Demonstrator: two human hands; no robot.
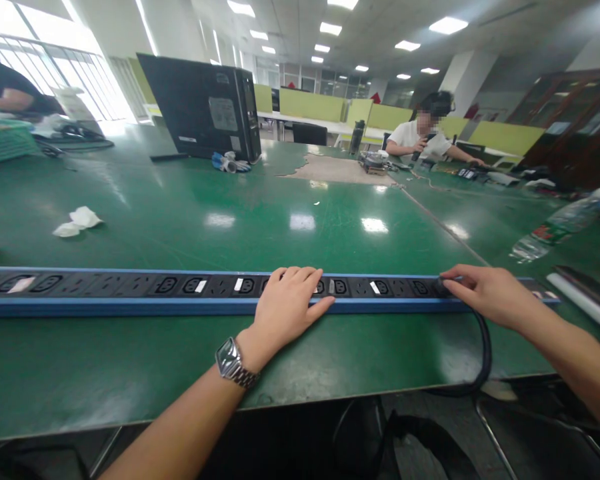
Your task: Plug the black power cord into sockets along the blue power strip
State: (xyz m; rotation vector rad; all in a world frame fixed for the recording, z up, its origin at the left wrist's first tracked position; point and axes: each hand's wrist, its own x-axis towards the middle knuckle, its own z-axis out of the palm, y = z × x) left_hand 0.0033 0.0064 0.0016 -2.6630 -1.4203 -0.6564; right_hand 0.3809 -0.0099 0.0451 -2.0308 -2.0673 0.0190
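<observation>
A long blue and black power strip (130, 285) with several sockets lies across the green table, white stickers beside some sockets. My left hand (289, 303), a metal watch (235, 362) on its wrist, rests palm down over the middle of the strip with its fingers spread. Near the strip's right end, my right hand (480, 292) has thumb and forefinger around a small dark piece at a socket; the fingers hide most of it, so I cannot make it out. A black cable (487, 347) curves from under this hand to the table's front edge.
Behind the strip are crumpled tissue (83, 219), a black computer tower (205, 107) and blue-grey gloves (230, 162). A plastic bottle (560, 223) and a dark and white object (585, 297) lie at the right. Two people sit farther back. Chairs stand below the front edge.
</observation>
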